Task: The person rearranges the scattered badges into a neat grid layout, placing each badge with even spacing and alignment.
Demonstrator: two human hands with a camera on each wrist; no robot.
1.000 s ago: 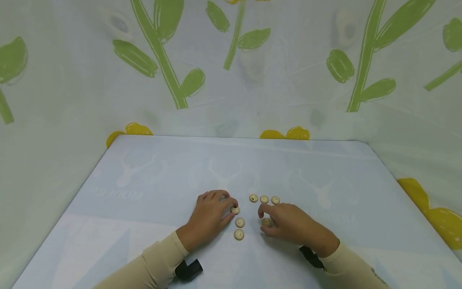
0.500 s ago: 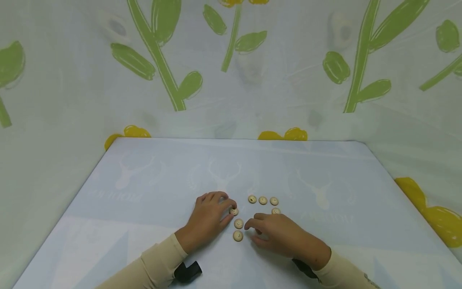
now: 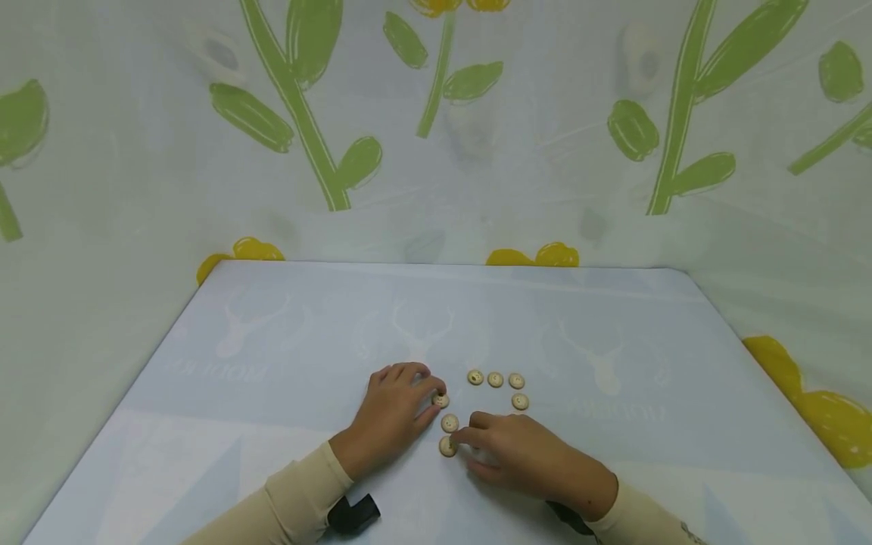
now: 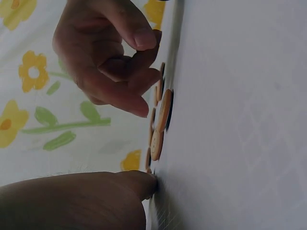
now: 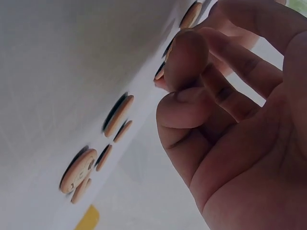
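Note:
Several round, light wooden buttons lie flat on the table. My left hand rests beside the left column, index finger and thumb pinching its farthest button. Below that lie a middle button and a nearest button. My right hand hovers low at the right of this column, its index fingertip overlapping the nearest button in the head view; contact is unclear. In the left wrist view the right hand has loosely bent fingers, with no button seen between them. The right wrist view shows a larger-looking printed button near this hand.
Across the back runs a row of three buttons, including a middle one. Another button lies below the row's right end. The pale patterned table stretches around the hands. A floral cloth hangs behind it.
My right hand has moved left and nearer, away from the button it was over, to the left column. The right-hand column's upper button has come into view. My left hand stays put.

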